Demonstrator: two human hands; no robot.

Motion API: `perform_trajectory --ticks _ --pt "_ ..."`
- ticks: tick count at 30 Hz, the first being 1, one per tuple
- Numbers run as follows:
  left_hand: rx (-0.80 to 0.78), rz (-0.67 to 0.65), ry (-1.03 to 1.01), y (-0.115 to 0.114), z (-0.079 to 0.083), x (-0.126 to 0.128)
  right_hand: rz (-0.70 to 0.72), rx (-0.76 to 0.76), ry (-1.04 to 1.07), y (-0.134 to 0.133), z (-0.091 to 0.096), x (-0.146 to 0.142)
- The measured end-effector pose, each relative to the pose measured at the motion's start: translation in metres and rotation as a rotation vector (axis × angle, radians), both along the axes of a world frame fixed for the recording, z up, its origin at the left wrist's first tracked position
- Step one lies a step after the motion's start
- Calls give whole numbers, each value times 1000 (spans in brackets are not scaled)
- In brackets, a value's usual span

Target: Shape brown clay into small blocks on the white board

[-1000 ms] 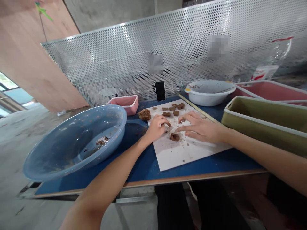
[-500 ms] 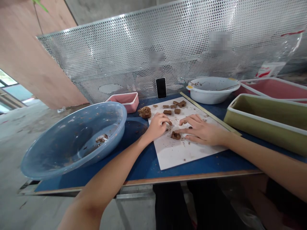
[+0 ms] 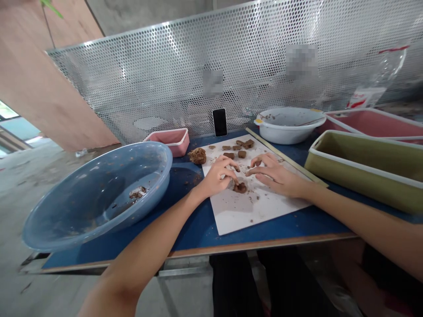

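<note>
By a small, irregular brown lump, the left hand curls, its grip unclear. Apart, the right hand spreads loosely.

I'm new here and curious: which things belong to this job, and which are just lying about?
Apparently in use: brown lump by the left fingers, white board, brown blocks.

Probably just lying about: phone, plastic bottle, olive-green tub.

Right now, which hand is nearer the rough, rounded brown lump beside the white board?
Left. The left hand is front-right of the lump; the right hand is farther right.
</note>
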State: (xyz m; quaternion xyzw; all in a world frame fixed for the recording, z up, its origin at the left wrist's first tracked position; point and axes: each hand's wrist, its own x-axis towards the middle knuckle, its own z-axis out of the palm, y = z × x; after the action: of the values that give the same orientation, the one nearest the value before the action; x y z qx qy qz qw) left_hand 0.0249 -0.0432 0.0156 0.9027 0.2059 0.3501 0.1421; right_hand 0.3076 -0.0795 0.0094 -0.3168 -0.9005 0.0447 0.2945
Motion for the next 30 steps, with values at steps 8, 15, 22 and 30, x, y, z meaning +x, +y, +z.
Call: perform_trajectory --ticks 8,15,22,30 --pt "-5 6 82 -1 -1 2 31 -65 -12 -1 1 0" --pt "17 4 115 -4 3 2 59 -20 -160 -3 4 2" --pt "41 4 159 -6 5 3 84 45 -227 -1 1 3" --pt "55 5 201 -6 6 4 88 83 -252 0 -1 3"
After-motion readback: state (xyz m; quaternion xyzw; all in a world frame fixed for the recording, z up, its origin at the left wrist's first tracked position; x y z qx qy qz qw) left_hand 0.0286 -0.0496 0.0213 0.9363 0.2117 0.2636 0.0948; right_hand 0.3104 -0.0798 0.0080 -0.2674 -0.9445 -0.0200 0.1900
